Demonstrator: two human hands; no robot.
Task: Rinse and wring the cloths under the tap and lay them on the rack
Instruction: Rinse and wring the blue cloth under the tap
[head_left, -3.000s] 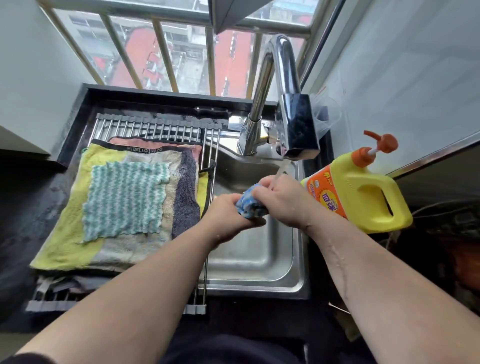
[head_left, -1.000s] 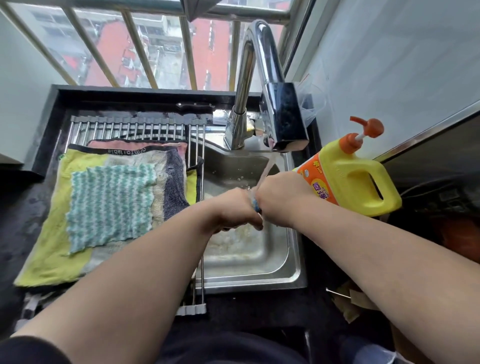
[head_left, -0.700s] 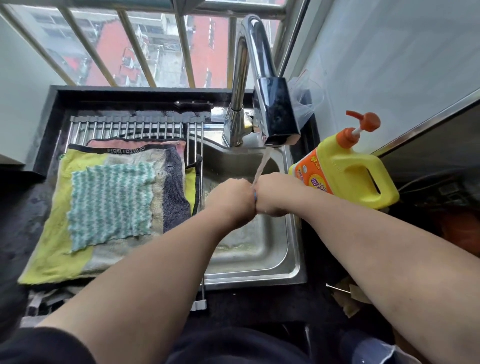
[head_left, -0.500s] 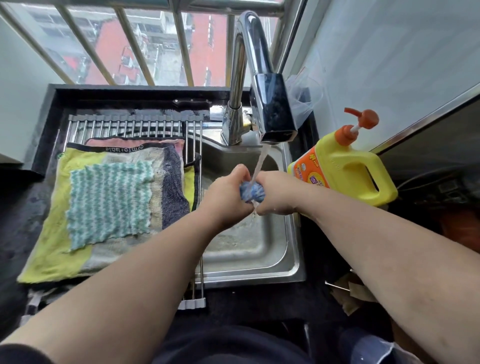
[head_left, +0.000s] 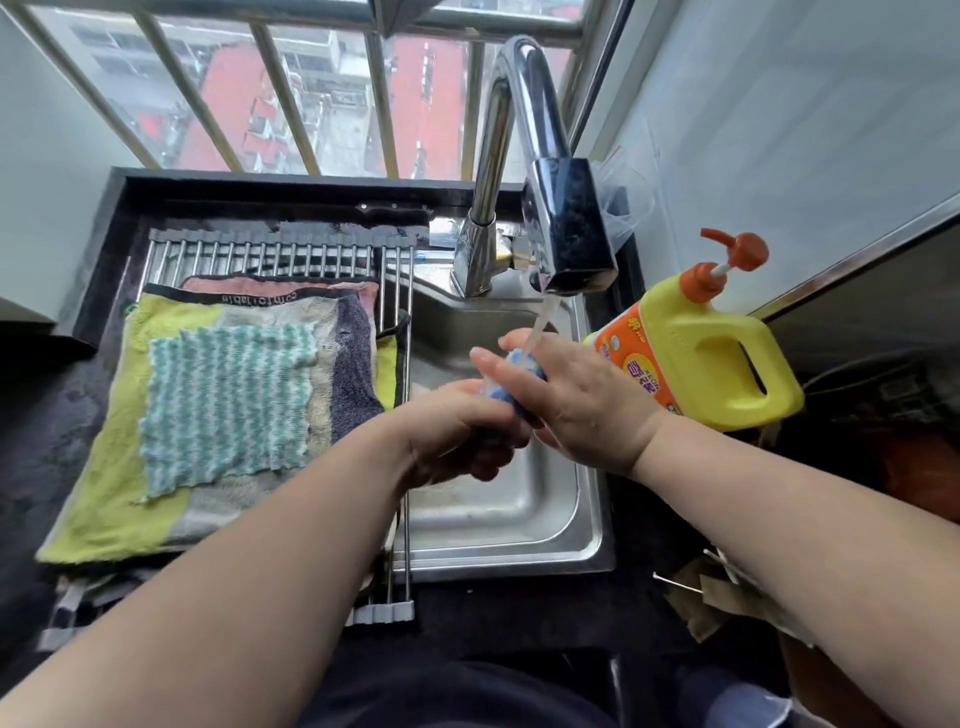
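Rinsing looks to be the step in hand, and the job seems well along. Several cloths already lie spread flat and overlapping on the rack (head_left: 270, 253) in the left half of the frame. A yellow-green cloth (head_left: 88, 493) is undermost at the lower left, with a beige towel (head_left: 244, 493) and a dark grey cloth (head_left: 353, 374) over it. A pink cloth (head_left: 280, 285) peeps out at the upper edge, and a teal zigzag cloth (head_left: 223, 405) lies on top.

One blue cloth (head_left: 521, 370) is not yet on the rack. It is bunched into a tight roll at the centre of the frame, above the sink (head_left: 519, 552), right under the thin stream of water (head_left: 538, 319) running from the tap (head_left: 566, 234) at upper centre. What is left, by my reckoning, is to finish this rinse, wring the roll out, open it and lay it with the others. Whether more cloths wait out of view I cannot tell.

The left hand (head_left: 457, 431) has its fingers curled round the lower end of the roll, which is mostly hidden in the fist. The right hand (head_left: 576, 402) clasps the upper end, thumb on the far side and fingers across the near side. A blue patch shows between them where the water strikes. The two hands touch each other round the cloth. A yellow detergent bottle (head_left: 701, 358) stands just right of the sink.
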